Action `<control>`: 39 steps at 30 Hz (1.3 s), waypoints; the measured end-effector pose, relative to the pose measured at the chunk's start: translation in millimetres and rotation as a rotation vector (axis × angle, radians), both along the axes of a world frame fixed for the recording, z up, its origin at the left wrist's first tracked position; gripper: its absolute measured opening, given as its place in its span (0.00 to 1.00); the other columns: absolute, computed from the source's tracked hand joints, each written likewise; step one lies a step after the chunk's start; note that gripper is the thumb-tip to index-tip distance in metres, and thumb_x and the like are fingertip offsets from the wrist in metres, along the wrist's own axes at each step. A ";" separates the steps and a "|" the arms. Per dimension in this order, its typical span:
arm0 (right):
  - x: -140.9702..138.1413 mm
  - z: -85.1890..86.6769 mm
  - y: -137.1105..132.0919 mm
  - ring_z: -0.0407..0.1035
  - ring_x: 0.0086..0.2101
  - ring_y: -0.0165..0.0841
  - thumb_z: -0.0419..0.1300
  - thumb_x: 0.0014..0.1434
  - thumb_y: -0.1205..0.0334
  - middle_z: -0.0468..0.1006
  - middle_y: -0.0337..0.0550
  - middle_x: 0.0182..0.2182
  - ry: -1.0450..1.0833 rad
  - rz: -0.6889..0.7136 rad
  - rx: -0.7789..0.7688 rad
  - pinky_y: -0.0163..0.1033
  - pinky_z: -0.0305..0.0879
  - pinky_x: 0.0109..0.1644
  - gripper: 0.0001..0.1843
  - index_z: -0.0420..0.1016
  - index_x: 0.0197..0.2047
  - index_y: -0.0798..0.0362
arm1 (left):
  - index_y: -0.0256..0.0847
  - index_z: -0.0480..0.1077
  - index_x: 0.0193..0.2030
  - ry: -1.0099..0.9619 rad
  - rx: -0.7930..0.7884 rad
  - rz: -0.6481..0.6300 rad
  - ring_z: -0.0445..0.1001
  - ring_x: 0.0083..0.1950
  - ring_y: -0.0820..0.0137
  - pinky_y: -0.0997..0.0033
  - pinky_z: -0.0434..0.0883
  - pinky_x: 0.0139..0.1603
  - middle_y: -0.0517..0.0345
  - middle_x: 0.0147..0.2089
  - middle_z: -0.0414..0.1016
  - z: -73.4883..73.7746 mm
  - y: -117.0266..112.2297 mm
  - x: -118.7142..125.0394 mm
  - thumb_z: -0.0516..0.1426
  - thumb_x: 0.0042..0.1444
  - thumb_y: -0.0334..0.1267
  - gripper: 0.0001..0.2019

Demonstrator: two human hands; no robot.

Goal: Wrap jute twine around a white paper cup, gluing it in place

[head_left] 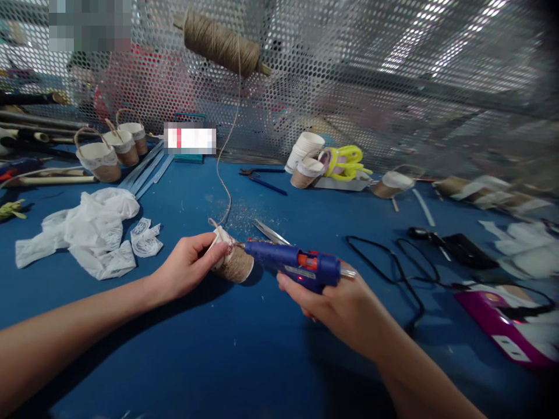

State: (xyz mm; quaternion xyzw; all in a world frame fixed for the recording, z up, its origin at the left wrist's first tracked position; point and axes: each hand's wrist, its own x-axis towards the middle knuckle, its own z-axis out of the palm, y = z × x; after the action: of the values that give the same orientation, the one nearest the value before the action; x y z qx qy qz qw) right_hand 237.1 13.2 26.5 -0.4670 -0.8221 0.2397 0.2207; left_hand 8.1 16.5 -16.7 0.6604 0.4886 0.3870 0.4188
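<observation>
Blue tabletop [236, 361], tilted twine-wrapped cup [234, 266] in left grip [192, 263]

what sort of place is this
Probably a craft workshop: the right hand holds a blue glue gun, a big spool of twine sits up by the perforated screen, and lace-trimmed cups stand at left.

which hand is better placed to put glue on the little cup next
Probably the right: the right hand holds the blue glue gun, pointed at the brown-and-white cup, while the left hand is occupied gripping that cup.
</observation>
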 end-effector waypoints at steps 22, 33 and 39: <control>-5.8 2.8 -1.8 0.59 0.12 0.25 0.55 0.53 0.57 0.67 0.33 0.13 0.066 -0.061 -0.068 0.30 0.59 0.14 0.10 0.69 0.23 0.52 | 0.35 0.65 0.26 -0.025 -0.026 0.020 0.58 0.25 0.76 0.78 0.58 0.26 0.64 0.23 0.62 1.2 0.5 1.1 0.48 0.57 0.42 0.14; -6.4 6.9 -6.9 0.60 0.14 0.26 0.55 0.53 0.59 0.66 0.33 0.13 -0.014 0.017 -0.058 0.32 0.60 0.18 0.11 0.67 0.22 0.52 | 0.35 0.68 0.31 -0.073 -0.057 -0.003 0.60 0.28 0.76 0.78 0.60 0.30 0.62 0.27 0.66 2.6 0.2 1.6 0.48 0.58 0.42 0.14; -7.2 7.3 -11.6 0.62 0.17 0.27 0.55 0.52 0.56 0.68 0.35 0.16 -0.100 -0.010 -0.057 0.32 0.61 0.21 0.11 0.67 0.23 0.52 | 0.35 0.68 0.29 -0.068 -0.055 0.000 0.61 0.27 0.76 0.78 0.59 0.28 0.62 0.26 0.67 4.1 0.3 1.1 0.48 0.58 0.42 0.14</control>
State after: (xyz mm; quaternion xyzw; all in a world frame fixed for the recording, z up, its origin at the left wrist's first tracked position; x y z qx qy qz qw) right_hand 229.9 1.6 33.8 -0.4886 -0.8225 0.2384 0.1671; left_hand 9.1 16.8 -12.7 0.6351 0.4844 0.3958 0.4532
